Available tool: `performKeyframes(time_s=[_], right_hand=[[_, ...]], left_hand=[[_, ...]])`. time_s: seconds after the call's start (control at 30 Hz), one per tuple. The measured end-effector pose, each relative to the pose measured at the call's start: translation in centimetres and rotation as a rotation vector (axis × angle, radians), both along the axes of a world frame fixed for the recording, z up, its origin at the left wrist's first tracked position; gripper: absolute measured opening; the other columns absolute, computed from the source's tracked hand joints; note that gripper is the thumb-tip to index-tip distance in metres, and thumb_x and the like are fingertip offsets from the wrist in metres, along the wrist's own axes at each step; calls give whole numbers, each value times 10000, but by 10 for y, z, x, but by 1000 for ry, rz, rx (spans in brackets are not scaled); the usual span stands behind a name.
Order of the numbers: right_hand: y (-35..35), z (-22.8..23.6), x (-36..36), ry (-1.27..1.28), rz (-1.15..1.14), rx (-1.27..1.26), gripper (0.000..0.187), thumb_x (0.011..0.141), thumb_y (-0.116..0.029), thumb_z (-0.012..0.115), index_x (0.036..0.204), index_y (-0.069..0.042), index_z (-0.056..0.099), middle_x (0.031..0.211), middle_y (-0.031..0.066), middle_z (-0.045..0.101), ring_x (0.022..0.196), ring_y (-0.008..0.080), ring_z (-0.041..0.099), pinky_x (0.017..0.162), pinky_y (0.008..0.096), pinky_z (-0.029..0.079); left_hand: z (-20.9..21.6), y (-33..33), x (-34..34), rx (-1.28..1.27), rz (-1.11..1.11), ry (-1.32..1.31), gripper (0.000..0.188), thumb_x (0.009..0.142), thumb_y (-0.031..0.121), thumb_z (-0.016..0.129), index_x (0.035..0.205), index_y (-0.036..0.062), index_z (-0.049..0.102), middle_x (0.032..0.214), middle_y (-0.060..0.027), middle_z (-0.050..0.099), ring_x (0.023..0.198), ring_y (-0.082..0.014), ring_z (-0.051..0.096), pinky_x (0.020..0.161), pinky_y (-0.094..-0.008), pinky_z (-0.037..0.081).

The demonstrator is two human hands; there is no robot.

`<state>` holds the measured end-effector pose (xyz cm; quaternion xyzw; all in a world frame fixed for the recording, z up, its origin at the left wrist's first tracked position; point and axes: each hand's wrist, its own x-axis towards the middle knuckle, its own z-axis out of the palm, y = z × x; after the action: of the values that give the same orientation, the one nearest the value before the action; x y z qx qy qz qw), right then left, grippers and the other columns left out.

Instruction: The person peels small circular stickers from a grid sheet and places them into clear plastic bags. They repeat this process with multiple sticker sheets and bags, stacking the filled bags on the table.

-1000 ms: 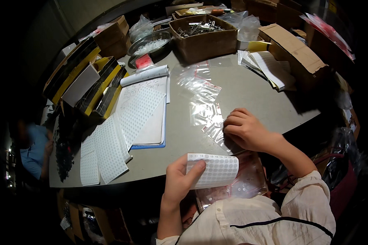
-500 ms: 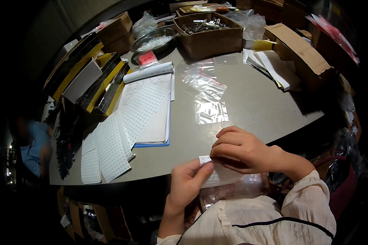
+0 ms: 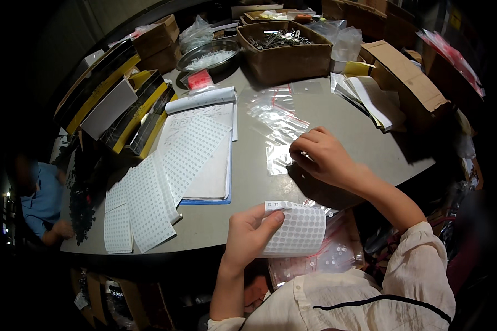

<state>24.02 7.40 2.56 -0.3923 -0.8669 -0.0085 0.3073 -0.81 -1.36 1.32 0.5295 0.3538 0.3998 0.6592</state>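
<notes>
My left hand (image 3: 248,234) pinches a sheet of small round stickers (image 3: 299,229) between thumb and fingers, near the table's front edge. The sheet is white, with rows of pale dots, and it curls over at its far end. Over the right side of a small clear plastic bag (image 3: 276,161) is my right hand (image 3: 327,157), fingers bent and drawn together. Whatever its fingertips hold, if anything, is too small or hidden to make out. More clear zip bags (image 3: 281,124) with red lines lie overlapping just beyond.
Printed sticker sheets (image 3: 152,204) and a clipboard with papers (image 3: 210,176) lie on the left. At the back stand a metal bowl (image 3: 226,67) and a box of metal parts (image 3: 292,63). Bags of small round pieces (image 3: 326,256) rest below my hands. A person (image 3: 36,198) sits far left.
My right hand has left the sticker sheet and moved forward to the clear bag. The sheet in my left hand now shows more of its dotted face.
</notes>
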Motion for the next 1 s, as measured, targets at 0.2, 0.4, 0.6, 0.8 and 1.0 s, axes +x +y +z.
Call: performKeyframes(time_s=[0.2,0.4,0.6,0.8,1.0], right_hand=[[-1,-8,-34,-331,-193,121,143,756,-100,709,854,-40,624,839,110,646,807,285,627,850,391,465],[-14,4,-40,-439,-158,-26,124,765,-95,690,874,-37,698,915,107,658,911,283,627,901,399,463],[-41,12,7,-145,258,-296,232,772,-121,668,978,-61,755,1174,121,638,1153,318,572,1056,437,409],[-75,16,39,22,397,-589,370,781,-118,652,1131,-47,748,1320,152,606,1240,346,528,1087,476,381],[-95,14,44,356,387,-639,264,833,-37,648,1082,-6,729,1072,132,710,1012,290,663,889,366,534]], left_hand=[[-3,2,-7,-16,14,-86,237,982,44,626,1152,-112,679,998,-88,719,881,-117,651,767,-254,532],[-3,1,-13,-15,11,-123,238,972,46,641,1146,-111,680,1003,-103,724,884,-129,664,771,-258,534],[-6,-4,-26,-65,20,-240,222,920,29,680,1098,-101,701,963,-97,726,848,-134,666,766,-254,520],[-14,-8,-40,-56,23,-382,233,836,15,660,1029,-107,705,907,-103,724,802,-137,662,743,-255,501],[-2,-15,-33,-56,8,-253,234,888,2,608,1074,-105,699,935,-107,726,838,-141,667,767,-251,504]])
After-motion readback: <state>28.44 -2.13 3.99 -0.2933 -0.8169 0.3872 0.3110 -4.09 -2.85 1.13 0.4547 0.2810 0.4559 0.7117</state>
